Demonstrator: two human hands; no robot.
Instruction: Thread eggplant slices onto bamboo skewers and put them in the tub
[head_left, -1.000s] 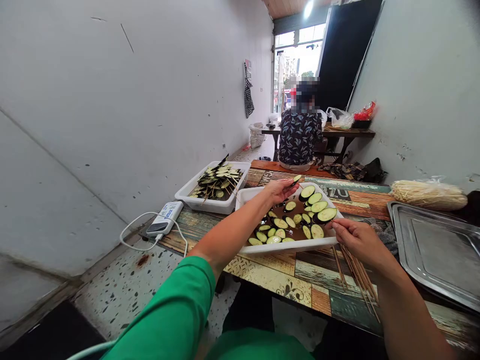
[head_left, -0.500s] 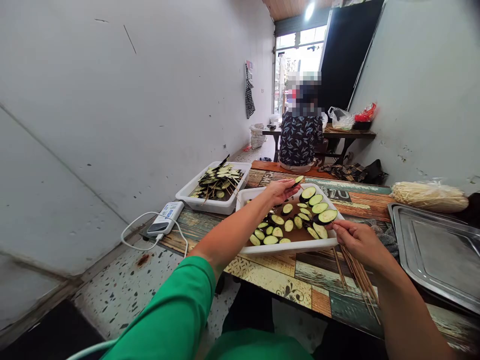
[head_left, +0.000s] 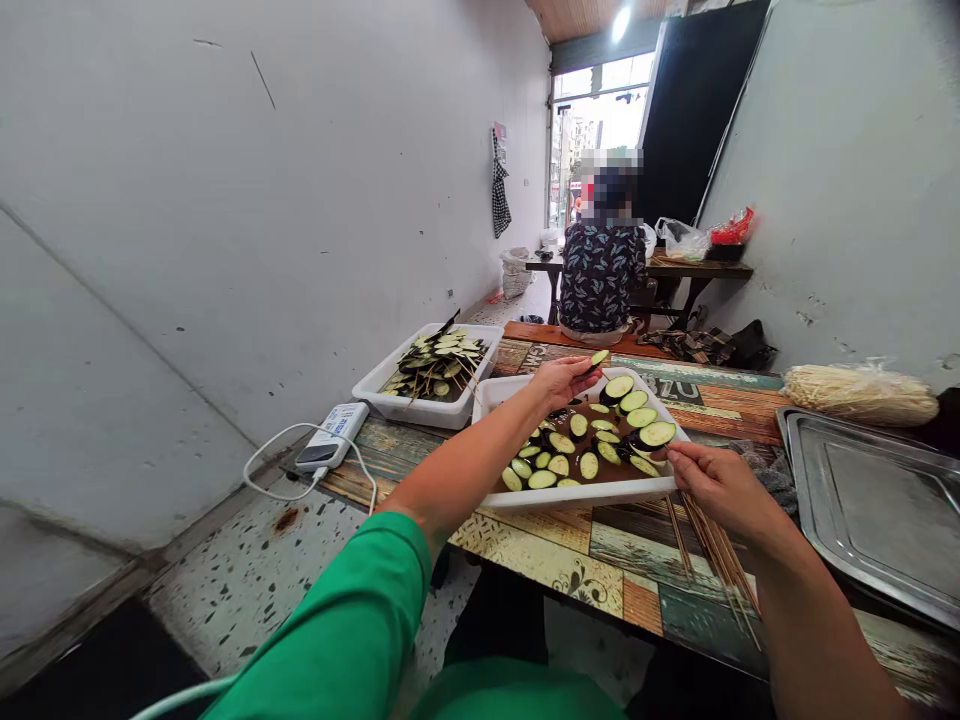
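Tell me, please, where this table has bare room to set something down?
The metal tray on the right lies bare, as does the tabletop between noodle bundle and eggplant tub. Both tubs are crowded.

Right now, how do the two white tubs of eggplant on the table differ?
The near tub holds loose eggplant slices lying in brown liquid; the far tub holds slices already on sticks, piled in a heap. The left hand hovers over the near tub with one slice; no hand is at the far tub. Both are white, rectangular, and side by side.
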